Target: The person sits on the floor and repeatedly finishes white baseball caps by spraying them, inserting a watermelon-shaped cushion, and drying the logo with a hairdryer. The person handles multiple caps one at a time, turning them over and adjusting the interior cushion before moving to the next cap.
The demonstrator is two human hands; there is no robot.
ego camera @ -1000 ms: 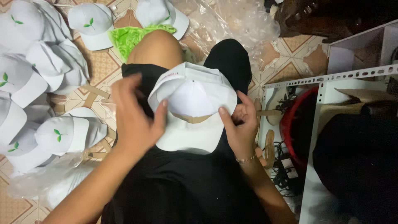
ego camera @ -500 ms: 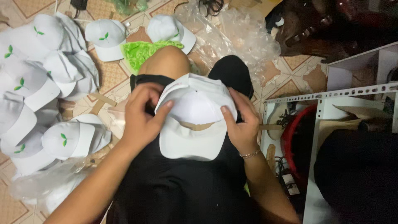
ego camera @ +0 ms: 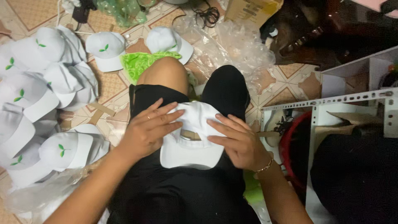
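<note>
A white cap (ego camera: 191, 141) lies flattened on my lap, brim toward me, its inside and a tan strap showing. My left hand (ego camera: 147, 130) presses flat on the cap's left side, fingers spread. My right hand (ego camera: 238, 141), with a thin bracelet at the wrist, lies on the cap's right side, fingers reaching toward the middle. Both hands hold the cap down against my black shorts (ego camera: 182, 195).
Several white caps with small green leaf marks (ego camera: 49, 87) are piled on the tiled floor at left. A green cloth (ego camera: 143, 62) and clear plastic wrap (ego camera: 232, 39) lie beyond my knees. A white perforated metal shelf (ego camera: 331, 103) and a red basin (ego camera: 290, 153) stand at right.
The cap was open and rounded between my hands; now it is pressed flat on my lap with both hands lying on top of it.
</note>
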